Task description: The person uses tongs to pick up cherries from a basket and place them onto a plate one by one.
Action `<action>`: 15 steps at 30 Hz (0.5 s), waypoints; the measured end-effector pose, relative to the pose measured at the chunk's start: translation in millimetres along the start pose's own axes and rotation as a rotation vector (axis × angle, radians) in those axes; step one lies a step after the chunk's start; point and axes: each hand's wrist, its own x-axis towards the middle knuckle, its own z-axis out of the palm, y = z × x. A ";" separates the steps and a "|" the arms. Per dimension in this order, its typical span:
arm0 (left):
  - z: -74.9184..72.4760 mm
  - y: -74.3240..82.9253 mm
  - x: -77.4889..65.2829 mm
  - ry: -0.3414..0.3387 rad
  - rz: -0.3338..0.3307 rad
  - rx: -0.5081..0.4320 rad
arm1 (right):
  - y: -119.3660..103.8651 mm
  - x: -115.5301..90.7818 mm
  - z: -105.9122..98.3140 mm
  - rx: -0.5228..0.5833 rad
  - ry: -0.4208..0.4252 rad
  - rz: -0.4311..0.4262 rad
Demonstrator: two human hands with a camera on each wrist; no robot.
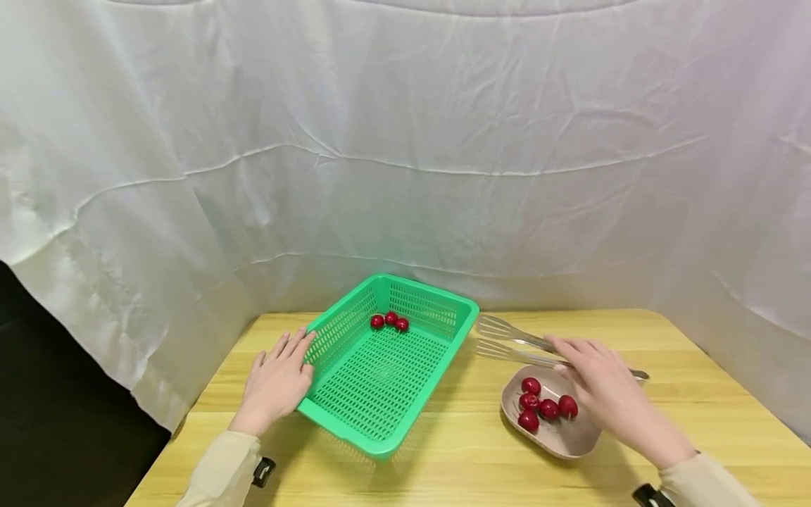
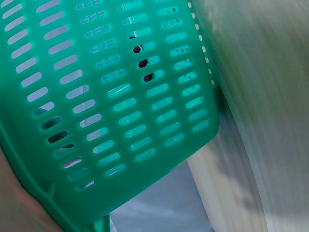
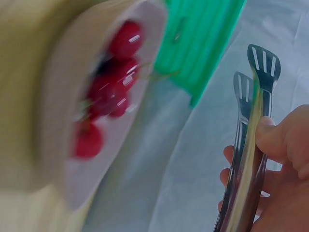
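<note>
My right hand grips a pair of metal tongs, thumb on one arm and fingers on the other. The slotted heads of the tongs lie apart and hold nothing, pointing toward the green basket. Below that hand is a pinkish bowl with several red cherries in it. My left hand rests against the left rim of the basket, its fingers fairly straight. Inside the basket, three cherries sit together at the far left corner. Only the edge of the left hand shows in the left wrist view.
A light wooden table carries the basket and bowl. Pale cloth hangs behind it and along both sides. A dark area lies beyond the table's left edge.
</note>
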 end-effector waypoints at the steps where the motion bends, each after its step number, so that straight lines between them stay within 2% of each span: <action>1: -0.3 -0.2 0.0 0.001 0.000 -0.001 | -4.5 6.6 2.1 0.007 -0.005 -0.014; 8: -2.8 -0.5 -0.9 -0.002 -0.004 -0.001 | -29.8 49.5 20.3 -0.023 -0.084 -0.072; 15: -2.7 2.2 -1.2 -0.004 0.001 0.001 | -41.5 83.3 44.2 -0.099 -0.101 -0.106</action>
